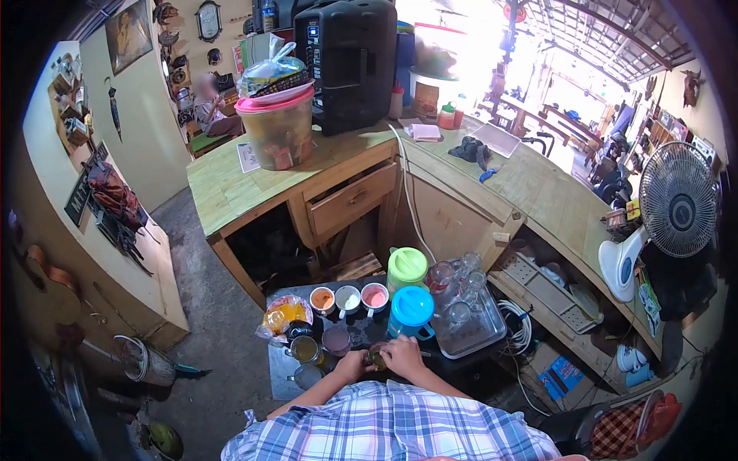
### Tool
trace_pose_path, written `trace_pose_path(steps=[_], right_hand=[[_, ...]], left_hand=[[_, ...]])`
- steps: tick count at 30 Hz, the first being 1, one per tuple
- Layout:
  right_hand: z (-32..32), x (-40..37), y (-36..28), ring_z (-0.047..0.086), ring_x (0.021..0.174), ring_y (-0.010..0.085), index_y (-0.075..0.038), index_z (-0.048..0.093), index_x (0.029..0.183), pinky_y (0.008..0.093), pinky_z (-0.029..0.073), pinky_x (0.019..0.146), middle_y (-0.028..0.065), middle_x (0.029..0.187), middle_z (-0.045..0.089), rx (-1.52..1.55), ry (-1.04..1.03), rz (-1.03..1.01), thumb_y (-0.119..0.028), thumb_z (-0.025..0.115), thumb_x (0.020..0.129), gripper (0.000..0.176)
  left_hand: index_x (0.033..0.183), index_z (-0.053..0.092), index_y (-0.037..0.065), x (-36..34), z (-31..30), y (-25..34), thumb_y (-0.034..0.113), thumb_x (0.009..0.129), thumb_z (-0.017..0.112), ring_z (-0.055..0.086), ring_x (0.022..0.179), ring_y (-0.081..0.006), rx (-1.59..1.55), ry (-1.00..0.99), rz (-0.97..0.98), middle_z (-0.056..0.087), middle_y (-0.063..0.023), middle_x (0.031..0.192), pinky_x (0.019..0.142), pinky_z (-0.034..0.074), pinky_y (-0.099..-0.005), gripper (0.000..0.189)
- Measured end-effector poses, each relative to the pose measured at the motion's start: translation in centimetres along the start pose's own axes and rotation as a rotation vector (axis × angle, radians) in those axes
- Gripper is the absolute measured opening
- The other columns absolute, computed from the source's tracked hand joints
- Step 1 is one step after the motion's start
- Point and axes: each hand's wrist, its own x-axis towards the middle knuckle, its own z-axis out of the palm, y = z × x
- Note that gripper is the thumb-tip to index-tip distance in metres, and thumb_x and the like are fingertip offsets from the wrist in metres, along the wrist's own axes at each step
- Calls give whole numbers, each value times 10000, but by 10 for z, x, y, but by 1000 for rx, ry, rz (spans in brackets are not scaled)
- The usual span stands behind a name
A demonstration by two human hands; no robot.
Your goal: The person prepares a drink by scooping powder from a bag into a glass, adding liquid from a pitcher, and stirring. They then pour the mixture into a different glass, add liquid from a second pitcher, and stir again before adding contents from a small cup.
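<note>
My left hand [352, 366] is closed on the side of a small glass [376, 358] with something dark greenish in it. My right hand [403, 356] bends over the other side of the same glass, fingers curled at its rim. Close to my left hand stand a mug of purplish drink [336, 341], a mug of yellowish drink [305, 350] and a cloudy glass mug [307, 376]. Behind my right hand is a pitcher with a blue lid [413, 309]. Three white cups stand in a row: orange contents [322, 300], whitish contents [348, 299] and pink contents [374, 296].
A green-lidded pitcher [408, 266] stands behind the blue one. Right of them, a tray [478, 332] holds several clear glasses. Bagged orange items [287, 313] lie at the left. Beyond are a wooden counter [223, 192], a speaker [346, 65] and a fan [680, 201]. A person sits far back.
</note>
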Motion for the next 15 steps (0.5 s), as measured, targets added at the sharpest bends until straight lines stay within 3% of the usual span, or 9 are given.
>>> trace_pose_path(steps=[4, 6, 9, 15], right_hand=[[-2, 2, -4, 588, 766, 227, -109, 718, 733, 405, 390, 658, 45, 730, 661, 130, -13, 20, -260, 668, 756, 161], [-5, 4, -8, 585, 774, 222, -108, 718, 733, 399, 387, 661, 44, 730, 662, 158, 104, 7, -259, 667, 762, 162], [0, 0, -1, 584, 771, 222, -111, 721, 749, 393, 387, 668, 40, 741, 664, -16, -47, 38, -258, 664, 773, 160], [1, 1, -4, 589, 868, 216, -97, 728, 775, 429, 394, 705, 30, 823, 684, 115, 16, 92, -294, 693, 739, 203]], left_hand=[[1009, 622, 37, 4, 4, -9, 371, 729, 768, 641, 859, -368, -17, 12, 22, 661, -195, 876, 716, 497, -436, 459], [1002, 622, 35, 3, 5, -8, 370, 728, 769, 642, 855, -369, -28, 17, 32, 660, -196, 872, 713, 496, -437, 457], [990, 624, 34, 5, 5, -10, 366, 726, 770, 643, 850, -368, -9, -15, -13, 660, -197, 868, 709, 496, -439, 449], [971, 629, 38, 1, -4, 4, 373, 726, 771, 645, 855, -364, 28, -9, -11, 659, -207, 865, 707, 501, -434, 438]])
